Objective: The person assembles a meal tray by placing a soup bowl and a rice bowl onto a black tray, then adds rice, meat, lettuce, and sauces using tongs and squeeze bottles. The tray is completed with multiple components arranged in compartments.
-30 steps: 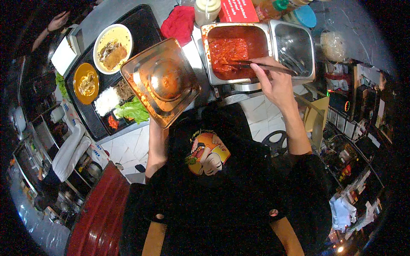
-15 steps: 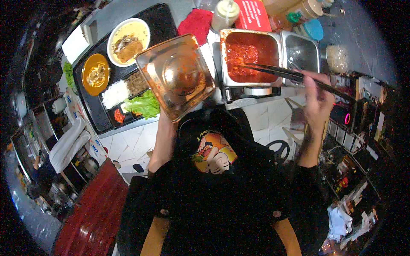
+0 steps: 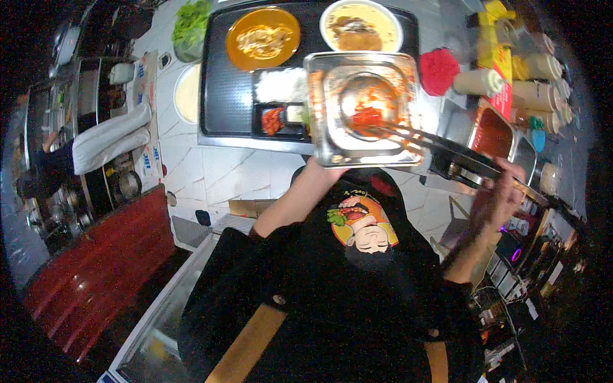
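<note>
A square metal lid (image 3: 324, 131), shiny, with rounded corners and a round central recess, is held over the near right part of a tray. Red sauce smears its surface, and a glossy red morsel (image 3: 366, 117) sits in the recess, at the tips of long dark tongs (image 3: 450, 148). The left hand (image 3: 331, 170) is clamped on the lid's near edge, its fingers hidden beneath; the right hand (image 3: 499, 195), slightly blurred, is closed around the tongs' rear end.

The black tray (image 3: 227, 105) has a finely dimpled base. On its far side stand a round brown bowl (image 3: 235, 57) of creamy swirls and, to the right, a white bowl (image 3: 400, 46) of pale yellow soup with a brown topping. White rice (image 3: 280, 84) and shredded red food (image 3: 273, 120) lie nearer.

Right of the tray are a crumpled red cloth (image 3: 439, 71), a pale squeeze bottle (image 3: 479, 83) and a steel container (image 3: 477, 120) of red sauce. Grey-veined white floor tiles (image 3: 239, 169) show nearer, and a glossy, ridged dark-red panel (image 3: 102, 268) slants at the near left.
</note>
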The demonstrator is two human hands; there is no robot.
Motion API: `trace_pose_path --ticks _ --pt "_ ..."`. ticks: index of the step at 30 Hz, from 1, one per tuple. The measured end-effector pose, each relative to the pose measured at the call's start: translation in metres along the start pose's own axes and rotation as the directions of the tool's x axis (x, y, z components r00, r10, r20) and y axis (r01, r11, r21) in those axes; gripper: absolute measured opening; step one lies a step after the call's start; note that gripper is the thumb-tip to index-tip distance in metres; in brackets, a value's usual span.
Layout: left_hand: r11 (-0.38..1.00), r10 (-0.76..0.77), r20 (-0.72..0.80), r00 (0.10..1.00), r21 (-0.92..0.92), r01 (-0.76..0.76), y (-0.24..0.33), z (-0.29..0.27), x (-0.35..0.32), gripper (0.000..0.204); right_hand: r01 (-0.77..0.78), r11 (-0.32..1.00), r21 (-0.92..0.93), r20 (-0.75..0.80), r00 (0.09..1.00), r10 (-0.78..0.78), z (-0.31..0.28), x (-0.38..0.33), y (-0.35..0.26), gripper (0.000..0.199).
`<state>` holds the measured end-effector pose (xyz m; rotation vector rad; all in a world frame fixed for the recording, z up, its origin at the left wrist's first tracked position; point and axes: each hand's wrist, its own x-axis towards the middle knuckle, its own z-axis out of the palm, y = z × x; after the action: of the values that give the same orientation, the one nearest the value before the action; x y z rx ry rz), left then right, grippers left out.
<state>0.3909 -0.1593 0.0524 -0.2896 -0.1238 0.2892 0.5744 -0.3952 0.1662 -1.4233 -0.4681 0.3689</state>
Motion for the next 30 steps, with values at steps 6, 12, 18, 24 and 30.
trace_pose_path --ticks 6,12,18,24,30 --pt "0.786 0.495 -0.200 0.845 0.518 -0.338 0.149 0.055 -0.118 0.065 -0.092 0.995 0.044 0.050 0.995 0.090 0.157 -0.035 0.057 0.015" --pt "0.378 0.855 -0.226 0.466 0.887 -0.264 0.213 0.072 -0.227 0.066 0.260 0.867 -0.425 0.385 0.919 -0.087 0.227 -0.049 0.087 0.014" --pt "0.233 0.917 -0.190 0.351 0.969 -0.083 0.231 0.045 -0.235 0.066 0.222 0.852 -0.473 0.349 0.936 -0.050 0.237 -0.057 0.087 0.013" --pt "0.158 0.931 -0.150 0.333 0.987 0.002 0.243 0.030 -0.217 0.066 0.264 0.865 -0.426 0.348 0.931 -0.113 0.267 -0.063 0.097 0.013" --pt "0.117 0.938 -0.124 0.323 0.992 0.042 0.239 0.028 -0.211 0.067 0.243 0.812 -0.530 0.345 0.937 -0.055 0.256 -0.060 0.107 0.014"
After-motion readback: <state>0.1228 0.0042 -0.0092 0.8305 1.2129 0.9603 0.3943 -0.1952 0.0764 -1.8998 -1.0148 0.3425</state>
